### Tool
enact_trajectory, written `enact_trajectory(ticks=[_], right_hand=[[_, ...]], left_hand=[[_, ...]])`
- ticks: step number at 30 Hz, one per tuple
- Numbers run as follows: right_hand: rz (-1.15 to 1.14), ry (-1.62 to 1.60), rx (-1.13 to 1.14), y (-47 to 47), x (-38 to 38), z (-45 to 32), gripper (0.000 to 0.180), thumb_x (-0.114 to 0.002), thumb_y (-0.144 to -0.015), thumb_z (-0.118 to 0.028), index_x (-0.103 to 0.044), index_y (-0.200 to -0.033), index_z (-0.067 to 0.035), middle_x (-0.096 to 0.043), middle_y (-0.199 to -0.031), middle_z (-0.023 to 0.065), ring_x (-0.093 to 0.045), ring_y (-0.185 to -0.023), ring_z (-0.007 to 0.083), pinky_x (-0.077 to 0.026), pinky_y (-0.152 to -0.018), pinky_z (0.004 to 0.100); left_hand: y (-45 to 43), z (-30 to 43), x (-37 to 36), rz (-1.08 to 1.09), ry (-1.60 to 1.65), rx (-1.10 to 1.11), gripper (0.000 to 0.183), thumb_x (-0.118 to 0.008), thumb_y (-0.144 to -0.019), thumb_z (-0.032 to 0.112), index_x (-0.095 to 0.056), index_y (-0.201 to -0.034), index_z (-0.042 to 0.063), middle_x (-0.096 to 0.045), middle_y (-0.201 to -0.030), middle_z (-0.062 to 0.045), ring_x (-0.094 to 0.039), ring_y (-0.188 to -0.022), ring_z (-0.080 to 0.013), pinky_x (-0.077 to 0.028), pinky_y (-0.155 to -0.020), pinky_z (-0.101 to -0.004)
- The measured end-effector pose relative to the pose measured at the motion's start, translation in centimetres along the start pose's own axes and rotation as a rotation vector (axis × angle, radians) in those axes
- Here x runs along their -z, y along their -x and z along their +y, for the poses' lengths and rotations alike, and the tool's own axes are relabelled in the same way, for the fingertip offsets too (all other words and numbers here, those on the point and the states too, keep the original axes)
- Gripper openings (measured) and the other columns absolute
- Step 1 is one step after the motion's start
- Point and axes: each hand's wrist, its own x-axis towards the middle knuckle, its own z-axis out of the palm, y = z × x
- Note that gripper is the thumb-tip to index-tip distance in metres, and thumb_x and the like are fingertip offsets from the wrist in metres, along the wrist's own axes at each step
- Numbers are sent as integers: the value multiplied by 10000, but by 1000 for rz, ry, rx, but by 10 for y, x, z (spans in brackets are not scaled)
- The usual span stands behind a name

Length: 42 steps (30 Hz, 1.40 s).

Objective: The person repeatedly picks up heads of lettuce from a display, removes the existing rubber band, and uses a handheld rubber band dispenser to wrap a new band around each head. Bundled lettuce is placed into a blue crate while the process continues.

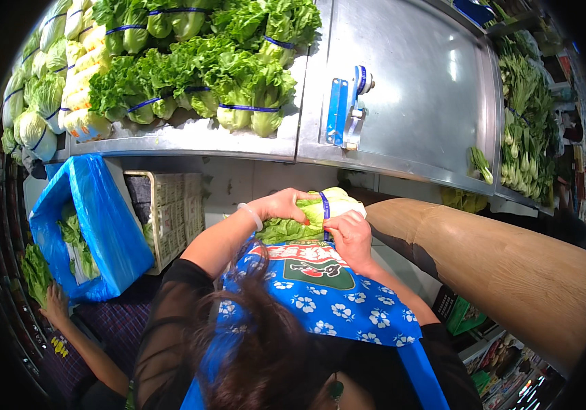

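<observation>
My left hand (289, 206), with a pale bangle at the wrist, grips a head of leafy lettuce (285, 229) held against my blue flowered apron (341, 310). A blue-purple printed tape (326, 207) runs around the lettuce near its pale base. My right hand (350, 234) has its fingers closed on the lower end of this tape, at the near side of the lettuce. The base of the head points right and its leaves lie to the left. On the steel counter beyond stands a blue tape dispenser (337, 111) with a roll of tape.
Taped lettuces (249, 110) and cabbages (37, 133) fill the counter's left part. A blue-bagged container (113, 230) and a plastic crate (178, 215) stand below. A wood-patterned column (493, 256) is close on my right. At far left, another person's hand (56, 307) holds lettuce.
</observation>
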Motion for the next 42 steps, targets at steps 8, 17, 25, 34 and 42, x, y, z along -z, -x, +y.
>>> enact_trajectory(ticks=[8, 17, 25, 34, 42], right_hand=[[-306, 528, 788, -51, 4, 8, 330, -602, -745, -163, -712, -1015, -8, -650, -1211, 84, -590, -1098, 242, -458, -886, 382], [-335, 713, 1095, -140, -34, -94, 488, -526, -876, -238, -524, -1361, -180, -536, -1380, 111, -492, -1289, 290, -373, -1095, 466], [-201, 366, 1110, -212, -36, -114, 417, -588, -822, -234, -621, -1237, -219, -589, -1227, 108, -575, -1130, 312, -468, -959, 519], [-81, -1296, -187, -333, -37, -39, 589, -793, -747, -114, -525, -1262, -17, -654, -1125, 79, -634, -985, 179, -524, -880, 323], [293, -529, -372, -493, -92, 7, 743, -882, -654, -463, -591, -1140, 19, -707, -1028, 153, -687, -893, 269, -522, -833, 360]], left_hand=[[42, -16, 30, 162, 273, -112, 664, -741, -738, -33, -557, -1375, 13, -677, -1148, -42, -596, -1018, -95, -495, -922, -276], [157, 23, 74, 391, 263, -187, 738, -717, -730, -48, -489, -1430, 9, -647, -1197, -39, -577, -1047, -95, -486, -928, -267], [244, 94, 103, 287, 92, -353, 1033, -762, -840, 450, -168, -1560, 6, -327, -1562, -141, -329, -1413, -215, -294, -1152, -361], [224, 203, 164, 561, 491, -997, 966, -627, -886, 575, -103, -1577, 149, -275, -1553, -255, -574, -1207, -415, -554, -947, -446], [116, 224, 227, 913, 209, -597, 409, -604, -974, 119, -526, -1367, 39, -535, -1386, -100, -635, -1105, -193, -547, -901, -303]])
